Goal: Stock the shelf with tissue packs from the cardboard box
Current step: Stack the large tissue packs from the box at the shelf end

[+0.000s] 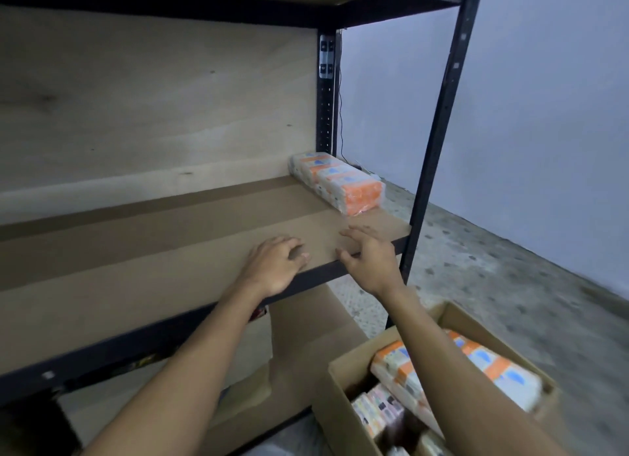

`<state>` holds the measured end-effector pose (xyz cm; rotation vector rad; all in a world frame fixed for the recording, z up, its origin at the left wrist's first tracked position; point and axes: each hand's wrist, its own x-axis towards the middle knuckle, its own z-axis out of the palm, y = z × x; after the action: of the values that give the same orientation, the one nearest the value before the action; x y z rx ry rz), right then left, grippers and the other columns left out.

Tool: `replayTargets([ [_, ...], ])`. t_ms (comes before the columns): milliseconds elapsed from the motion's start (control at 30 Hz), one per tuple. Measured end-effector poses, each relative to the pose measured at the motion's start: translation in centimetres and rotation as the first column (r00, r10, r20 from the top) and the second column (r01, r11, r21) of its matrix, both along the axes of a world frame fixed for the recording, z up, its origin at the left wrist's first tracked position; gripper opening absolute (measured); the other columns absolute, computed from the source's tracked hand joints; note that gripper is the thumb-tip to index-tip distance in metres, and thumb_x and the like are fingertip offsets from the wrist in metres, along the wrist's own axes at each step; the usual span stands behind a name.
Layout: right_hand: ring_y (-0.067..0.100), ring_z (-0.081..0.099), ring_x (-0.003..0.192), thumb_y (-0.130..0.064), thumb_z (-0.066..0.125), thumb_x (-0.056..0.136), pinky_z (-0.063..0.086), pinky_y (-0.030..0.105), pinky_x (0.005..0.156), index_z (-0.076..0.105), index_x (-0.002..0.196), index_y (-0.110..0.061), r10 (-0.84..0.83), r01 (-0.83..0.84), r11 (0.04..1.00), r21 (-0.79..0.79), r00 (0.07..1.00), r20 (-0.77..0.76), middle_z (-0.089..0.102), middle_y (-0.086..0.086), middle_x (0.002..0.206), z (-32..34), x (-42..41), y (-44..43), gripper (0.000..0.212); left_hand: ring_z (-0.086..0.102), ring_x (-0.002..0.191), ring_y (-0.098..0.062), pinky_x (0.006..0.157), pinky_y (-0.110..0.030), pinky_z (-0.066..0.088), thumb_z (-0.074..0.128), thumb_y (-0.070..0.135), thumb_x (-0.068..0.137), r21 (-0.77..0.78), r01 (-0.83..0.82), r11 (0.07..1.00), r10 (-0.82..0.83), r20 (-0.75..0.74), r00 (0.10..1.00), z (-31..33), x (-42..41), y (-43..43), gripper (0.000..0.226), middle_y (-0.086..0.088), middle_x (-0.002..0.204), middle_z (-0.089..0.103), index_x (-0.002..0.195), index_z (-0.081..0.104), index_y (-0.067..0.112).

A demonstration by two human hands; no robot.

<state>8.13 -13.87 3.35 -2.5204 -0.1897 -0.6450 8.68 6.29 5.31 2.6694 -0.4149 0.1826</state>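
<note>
Left hand point(275, 265): palm down on the shelf board point(136, 268) near its front edge. Fingers loosely bent, holding nothing.

Right hand point(369, 256): just beside the left hand, at the front edge of the same board near its right corner. Fingers spread and relaxed, holding nothing. Whether it touches the board cannot be told.

Shelf board: brown, the middle level of a black metal rack point(439, 132), with a pale wooden back panel point(153, 98) behind it.

Shelved tissue pack point(337, 181): one long clear-wrapped bundle, orange and white. It lies flat at the far right end of the board, its rear end by the back panel, beyond both hands and apart from them.

Cardboard box point(476, 321): open, at lower right beside the rack, beneath the right forearm.

Top tissue pack point(503, 370): same orange and white wrap, lying tilted across the box opening, partly hidden by the forearm.

Lower tissue packs point(377, 408): several, deeper in the box; the count is unclear.

Lower board point(306, 336): brown, beneath the middle level.

Floor point(493, 268): grey, speckled.

Wall point(544, 115): pale blue-grey, to the right of the rack.
</note>
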Motion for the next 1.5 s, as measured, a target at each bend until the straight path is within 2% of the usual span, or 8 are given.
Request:
replayTargets([
  [433,0.017,0.044,0.128,-0.037,0.057,0.088,0.032,0.03,0.104,0.059,0.125,-0.02,-0.122,0.127,0.992,0.021,0.978,-0.167,0.055,0.0,0.134,-7.1,-10.7,-6.4,0.041,0.027,0.141,-0.009,0.115,-0.026,0.013,0.052,0.033,0.096,-0.272,0.365,0.891,-0.355,0.087,0.931,-4.4,-7.3,-8.8,0.042,0.009,0.146,0.043,0.138,0.05,0.024],
  [700,0.022,0.041,0.131,-0.039,0.061,0.086,0.03,0.034,0.109,0.058,0.127,-0.019,-0.215,0.175,0.974,-0.144,0.912,-0.348,0.052,0.002,0.139,-15.0,-16.2,-11.7,0.046,0.033,0.137,-0.011,0.115,-0.031,0.024,0.053,0.037,0.095,-0.198,0.471,0.86,-0.496,-0.105,0.862,-13.9,-8.1,-13.1,0.045,0.01,0.146,0.043,0.139,0.047,0.029],
  [933,0.027,0.045,0.131,-0.059,0.046,0.083,0.038,0.048,0.105,0.061,0.122,-0.022,-0.323,0.185,0.916,-0.355,0.865,-0.384,0.056,0.003,0.135,-20.5,-16.9,-14.3,0.056,0.017,0.145,-0.011,0.115,-0.028,0.01,0.05,0.045,0.095,-0.066,0.539,0.839,-0.538,-0.238,0.808,-21.0,-6.6,-15.4,0.055,0.008,0.155,0.029,0.146,0.034,0.032],
  [1067,0.026,0.037,0.137,-0.066,0.026,0.078,0.03,0.05,0.109,0.054,0.129,-0.021,-0.327,0.148,0.896,-0.419,0.857,-0.398,0.048,0.001,0.143,-21.6,-16.8,-15.4,0.074,0.012,0.146,-0.014,0.115,-0.028,0.005,0.051,0.048,0.093,-0.002,0.596,0.803,-0.573,-0.277,0.771,-24.0,-5.1,-17.0,0.06,0.005,0.157,0.024,0.148,0.031,0.032],
  [1267,0.028,0.052,0.125,-0.066,0.047,0.077,0.044,0.047,0.099,0.062,0.119,-0.02,-0.369,0.151,0.825,-0.544,0.874,-0.317,0.061,0.004,0.128,-23.6,-16.6,-17.1,0.064,0.009,0.148,-0.015,0.119,-0.04,0.009,0.04,0.067,0.086,0.125,0.7,0.703,-0.66,-0.252,0.708,-28.2,-3.0,-19.2,0.07,0.008,0.16,0.014,0.149,0.024,0.038],
  [1333,0.029,0.052,0.125,-0.067,0.042,0.077,0.043,0.049,0.099,0.062,0.12,-0.02,-0.365,0.165,0.819,-0.549,0.888,-0.278,0.061,0.005,0.128,-24.1,-16.6,-17.6,0.067,0.007,0.148,-0.015,0.119,-0.042,0.009,0.037,0.071,0.084,0.141,0.706,0.694,-0.676,-0.208,0.707,-29.4,-2.5,-19.5,0.073,0.009,0.16,0.012,0.149,0.022,0.04],
  [1400,0.031,0.051,0.126,-0.07,0.034,0.075,0.042,0.051,0.1,0.061,0.121,-0.021,-0.369,0.181,0.82,-0.542,0.892,-0.261,0.059,0.007,0.13,-24.4,-16.6,-18.1,0.073,0.003,0.148,-0.014,0.12,-0.04,0.005,0.036,0.073,0.082,0.148,0.716,0.682,-0.697,-0.164,0.698,-30.2,-2.0,-19.7,0.076,0.01,0.16,0.01,0.149,0.02,0.04],
  [1500,0.03,0.051,0.125,-0.071,0.048,0.072,0.039,0.05,0.103,0.061,0.122,-0.023,-0.359,0.169,0.816,-0.552,0.898,-0.255,0.06,0.006,0.129,-24.7,-16.5,-18.6,0.071,-0.004,0.148,-0.011,0.119,-0.033,-0.004,0.04,0.072,0.083,0.145,0.741,0.656,-0.733,-0.114,0.671,-30.6,-1.2,-20.6,0.078,0.01,0.161,0.005,0.15,0.017,0.039],
])
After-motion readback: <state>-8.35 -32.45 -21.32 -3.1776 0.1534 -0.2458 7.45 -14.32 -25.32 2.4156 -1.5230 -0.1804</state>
